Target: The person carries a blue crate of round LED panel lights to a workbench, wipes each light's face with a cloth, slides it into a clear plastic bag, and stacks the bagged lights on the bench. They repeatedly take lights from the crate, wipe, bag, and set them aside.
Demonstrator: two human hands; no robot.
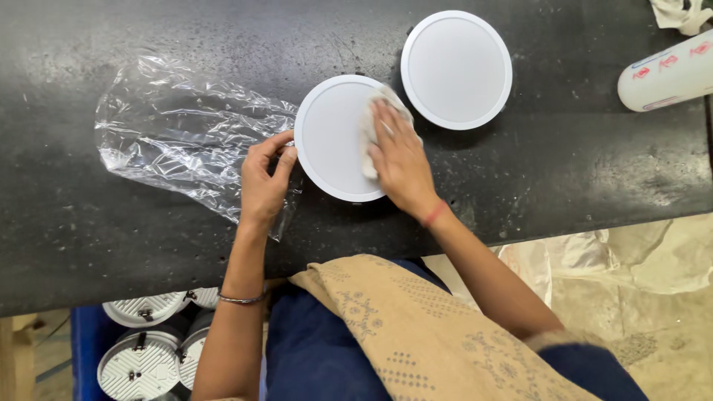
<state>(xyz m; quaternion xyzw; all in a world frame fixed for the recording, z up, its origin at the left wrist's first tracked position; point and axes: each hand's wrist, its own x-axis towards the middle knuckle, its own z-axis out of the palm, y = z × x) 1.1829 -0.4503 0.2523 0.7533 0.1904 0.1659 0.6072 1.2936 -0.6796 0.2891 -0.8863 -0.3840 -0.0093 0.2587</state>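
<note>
A white cloth [371, 134] is pressed flat under the right hand [401, 160], whose fingers are laid together and extended on top of it, so that the cloth is held against the face of a round white light panel [330, 137]. The cloth covers the right part of that panel, and a bunched edge of it shows beyond the fingertips. The panel's left rim is pinched by the left hand [266, 182], the thumb and curled fingers being closed on the edge. The panel lies flat on a dark speckled worktop [557, 171].

Just left of the panel, partly under the left hand, a crumpled clear plastic bag [178, 137] is spread on the worktop. Above and to the right of the panel, close beside it but apart, a second round white panel [456, 69] lies flat. Well to the right of the panel, at the picture's edge, a white cylinder with red markings [668, 74] is seen lying on its side, and a bit of crumpled white material [679, 13] sits above it. Below the panel, under the worktop's near edge, several ribbed white fixture backs [145, 349] are stacked in a blue bin.
</note>
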